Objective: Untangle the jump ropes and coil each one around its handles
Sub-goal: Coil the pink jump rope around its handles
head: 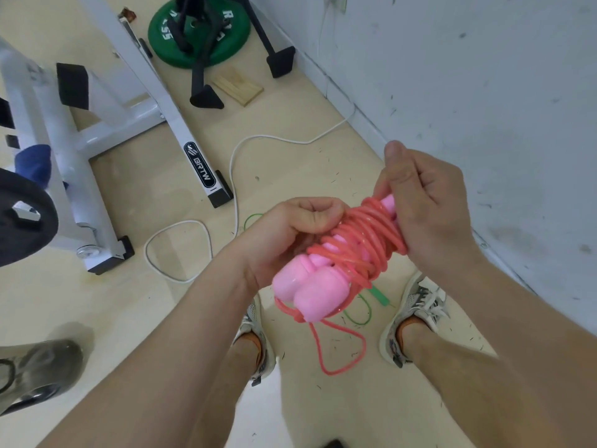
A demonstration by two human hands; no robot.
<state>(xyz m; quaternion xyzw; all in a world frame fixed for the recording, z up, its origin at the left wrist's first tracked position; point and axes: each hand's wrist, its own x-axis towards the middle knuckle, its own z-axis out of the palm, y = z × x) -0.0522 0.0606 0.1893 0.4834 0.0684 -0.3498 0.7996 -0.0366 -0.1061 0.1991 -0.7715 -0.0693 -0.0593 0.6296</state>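
Observation:
Two pink handles [310, 289] lie side by side with the pink jump rope [361, 244] wound round them in several turns. My left hand [290, 234] grips the bundle from the left. My right hand [426, 215] holds its far end, fingers curled over the coils. A loose pink loop [342, 350] hangs below the handles. On the floor lie a white rope [232, 176] and a green rope [361, 313], the green one partly hidden behind the bundle, with a green handle [381, 295].
A white bench frame [106, 130] stands at the left, a green weight plate [198, 29] at the back, a black plate [19, 218] at far left. The grey wall [484, 92] runs along the right. My shoes [416, 315] are below; another shoe [42, 370] sits bottom left.

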